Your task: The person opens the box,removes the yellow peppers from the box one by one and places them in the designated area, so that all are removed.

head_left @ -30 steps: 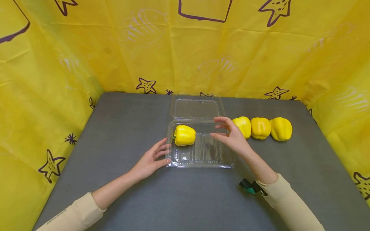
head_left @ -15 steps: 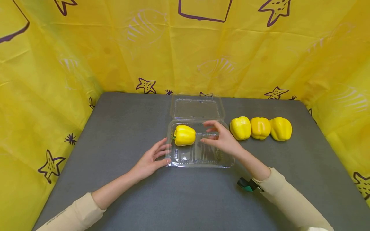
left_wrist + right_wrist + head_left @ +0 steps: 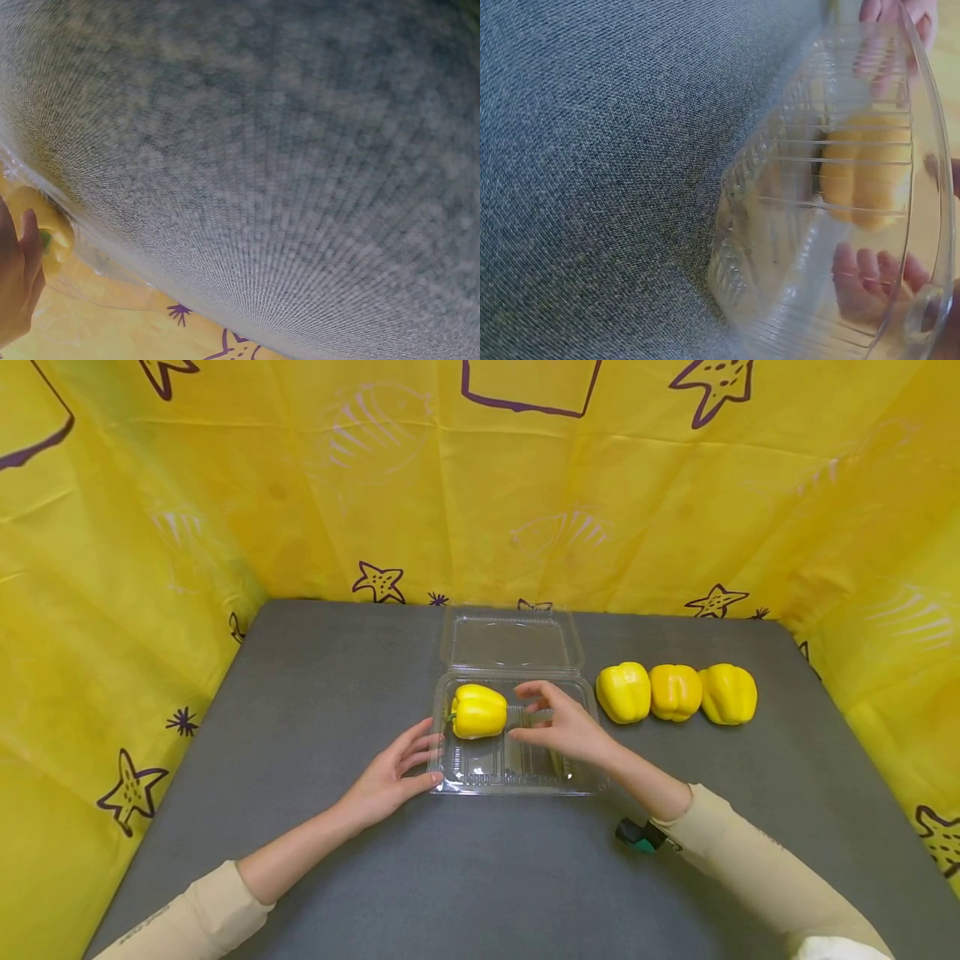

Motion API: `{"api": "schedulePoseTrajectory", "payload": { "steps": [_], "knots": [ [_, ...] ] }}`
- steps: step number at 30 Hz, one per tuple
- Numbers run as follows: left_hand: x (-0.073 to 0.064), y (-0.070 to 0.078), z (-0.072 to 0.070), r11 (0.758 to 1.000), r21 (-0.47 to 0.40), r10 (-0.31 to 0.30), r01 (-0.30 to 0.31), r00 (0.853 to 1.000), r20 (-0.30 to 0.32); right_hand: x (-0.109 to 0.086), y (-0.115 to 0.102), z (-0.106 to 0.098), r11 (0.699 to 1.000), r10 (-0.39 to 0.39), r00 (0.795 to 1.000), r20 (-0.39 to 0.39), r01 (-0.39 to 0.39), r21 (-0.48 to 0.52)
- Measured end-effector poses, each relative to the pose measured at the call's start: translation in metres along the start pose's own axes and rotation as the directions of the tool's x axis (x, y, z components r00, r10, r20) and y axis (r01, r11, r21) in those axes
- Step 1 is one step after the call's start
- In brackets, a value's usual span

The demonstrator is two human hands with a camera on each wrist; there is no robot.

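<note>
A clear hinged plastic container [image 3: 525, 787] lies on the table with its lid [image 3: 512, 642] folded back. One yellow bell pepper [image 3: 478, 712] rests on its side in the left part of the container, green stem toward the left. My left hand [image 3: 386, 775] touches the container's left side, with the thumb at the front-left corner. Over the right part of the container is my right hand [image 3: 562, 727], fingers loosely bent, holding nothing and a small gap right of the pepper. Through the clear plastic, the right wrist view shows the pepper [image 3: 866, 169] blurred.
A row of yellow bell peppers, left [image 3: 624, 692], middle [image 3: 676, 692] and right [image 3: 728, 694], sits right of the container on the grey table [image 3: 465, 877]. Yellow patterned cloth [image 3: 480, 510] stands behind and at both sides.
My right hand has moved left over the container, toward the pepper inside, uncovering the left pepper of the row. My left hand and the container have stayed in place.
</note>
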State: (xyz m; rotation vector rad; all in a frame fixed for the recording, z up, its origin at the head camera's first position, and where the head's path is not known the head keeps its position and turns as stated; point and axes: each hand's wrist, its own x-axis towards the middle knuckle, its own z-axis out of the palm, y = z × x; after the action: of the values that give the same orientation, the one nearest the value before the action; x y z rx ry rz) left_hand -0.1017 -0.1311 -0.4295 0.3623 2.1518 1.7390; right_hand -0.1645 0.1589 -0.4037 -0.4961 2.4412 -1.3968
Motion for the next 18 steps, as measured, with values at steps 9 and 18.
{"api": "schedulePoseTrajectory", "payload": {
  "steps": [9, 18],
  "knots": [
    [0.000, -0.001, -0.001, 1.000, -0.005, 0.009, -0.009, 1.000, 0.000, 0.008, -0.007, 0.008, 0.991, 0.055, 0.998, 0.030, -0.051, -0.124],
    [0.000, 0.001, 0.000, 1.000, -0.002, 0.010, -0.010, 1.000, 0.001, 0.017, -0.007, 0.013, 0.982, 0.100, 0.993, 0.059, -0.089, -0.169]
  ]
}}
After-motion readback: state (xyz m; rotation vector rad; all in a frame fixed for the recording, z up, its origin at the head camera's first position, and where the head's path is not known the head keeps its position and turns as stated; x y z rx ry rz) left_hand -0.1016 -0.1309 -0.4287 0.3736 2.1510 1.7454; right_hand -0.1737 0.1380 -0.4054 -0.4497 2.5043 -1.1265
